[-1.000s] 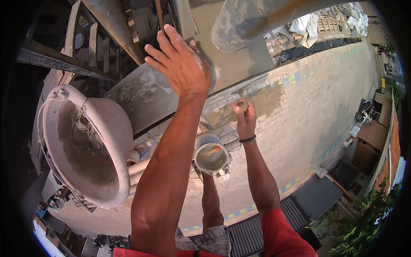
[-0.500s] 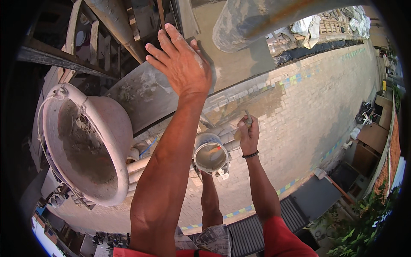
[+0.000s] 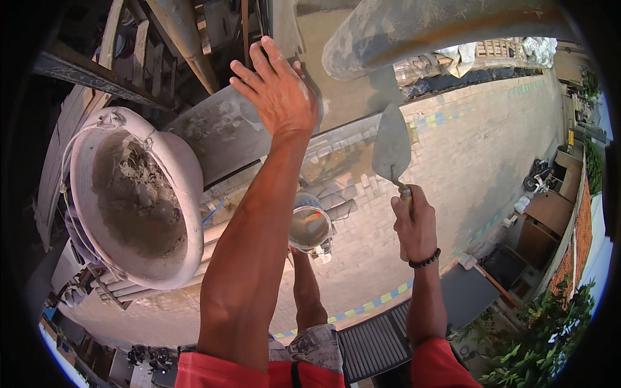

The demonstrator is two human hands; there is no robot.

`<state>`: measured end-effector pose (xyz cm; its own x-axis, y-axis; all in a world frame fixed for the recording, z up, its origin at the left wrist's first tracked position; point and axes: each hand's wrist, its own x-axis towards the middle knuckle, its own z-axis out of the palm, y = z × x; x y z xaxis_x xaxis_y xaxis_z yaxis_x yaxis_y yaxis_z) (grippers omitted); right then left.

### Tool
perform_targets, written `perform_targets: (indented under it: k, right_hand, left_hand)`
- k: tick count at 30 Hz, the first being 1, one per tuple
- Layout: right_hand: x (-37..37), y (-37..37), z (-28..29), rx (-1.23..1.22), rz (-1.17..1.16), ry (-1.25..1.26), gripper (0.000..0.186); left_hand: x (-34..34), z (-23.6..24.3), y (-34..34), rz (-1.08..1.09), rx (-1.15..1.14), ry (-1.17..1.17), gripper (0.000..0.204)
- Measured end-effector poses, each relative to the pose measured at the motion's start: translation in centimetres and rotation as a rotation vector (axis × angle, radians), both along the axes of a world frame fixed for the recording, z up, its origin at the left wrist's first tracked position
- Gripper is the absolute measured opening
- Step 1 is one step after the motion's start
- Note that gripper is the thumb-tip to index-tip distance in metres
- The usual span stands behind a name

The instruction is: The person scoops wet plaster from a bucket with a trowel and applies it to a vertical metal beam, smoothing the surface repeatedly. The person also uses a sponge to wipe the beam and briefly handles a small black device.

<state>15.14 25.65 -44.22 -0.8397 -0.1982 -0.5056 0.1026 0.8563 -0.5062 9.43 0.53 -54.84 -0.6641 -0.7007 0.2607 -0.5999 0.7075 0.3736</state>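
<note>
My left hand (image 3: 279,97) is spread, fingers apart, over grey plastered surfaces near the top centre; I cannot tell if it presses on them. My right hand (image 3: 415,226) grips a pointed trowel (image 3: 392,142) by its handle, the grey blade raised. To the left of my left forearm hangs or stands a pale pink bucket (image 3: 189,233) with wet grey mortar (image 3: 139,207) inside and a rope on its rim. A smaller bucket (image 3: 305,220) of grey liquid with something orange in it is lower down between my arms, beside my bare leg (image 3: 307,291).
A thick grey cylinder (image 3: 440,29) crosses the top right. Timbers and poles (image 3: 174,39) fill the upper left. A grey board (image 3: 213,136) runs behind my left arm. Far below lie a paved ground (image 3: 472,149), pipes (image 3: 343,210), a parked motorbike (image 3: 537,174) and dark gratings (image 3: 365,343).
My right hand has moved rightward and down, and the trowel blade now points up in full view. My left hand stays spread in about the same place; the view has shifted slightly.
</note>
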Motion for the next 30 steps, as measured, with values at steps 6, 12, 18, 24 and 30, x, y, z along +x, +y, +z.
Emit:
perform_targets:
  k: [6,12,18,24,30]
  right_hand:
    - [0.1,-2.8,0.4,0.077,0.155,-0.038,0.030]
    - [0.6,-2.2,1.0,-0.003,0.099,-0.085,0.028]
    - [0.1,-2.4,0.3,0.051,0.154,-0.060,0.031]
    - [3.6,0.6,-2.7,-0.340,-0.076,-0.048,0.032]
    - [5.7,0.1,-17.1,-0.727,-0.305,0.091,0.035]
  left_hand:
    - [0.0,0.0,0.0,0.002,0.006,0.012,0.059]
    - [0.1,0.1,0.0,-0.009,0.033,0.016,0.059]
    - [0.0,-0.2,0.2,-0.026,0.024,0.021,0.061]
    - [0.2,-0.6,-0.2,-0.033,-0.018,0.037,0.061]
    - [-0.1,-0.8,0.2,-0.054,-0.045,0.051,0.060]
